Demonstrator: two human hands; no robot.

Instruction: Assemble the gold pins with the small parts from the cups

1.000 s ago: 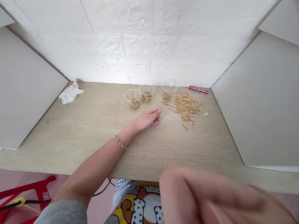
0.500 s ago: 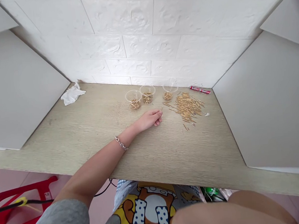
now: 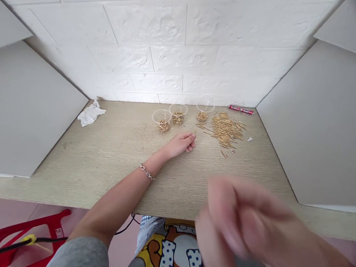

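My left hand (image 3: 181, 143) rests on the wooden table (image 3: 105, 155), fingers curled, pinching a small gold pin (image 3: 194, 131) at its fingertips. Just beyond it stand three clear plastic cups (image 3: 178, 113) with gold pieces in them. To the right of the hand lies a loose pile of gold pins (image 3: 225, 129). My right hand (image 3: 249, 222) is close to the camera at the lower right, blurred by motion, fingers apart, above the table's near edge; nothing shows in it.
A crumpled white tissue (image 3: 90, 114) lies at the back left. A red wrapped stick (image 3: 240, 109) lies by the back wall. White panels close in both sides. A red plastic stool (image 3: 24, 252) stands below left.
My right hand dropped almost out of view half a second ago and has risen again in front of the camera. The left hand has stayed in place with the pin.
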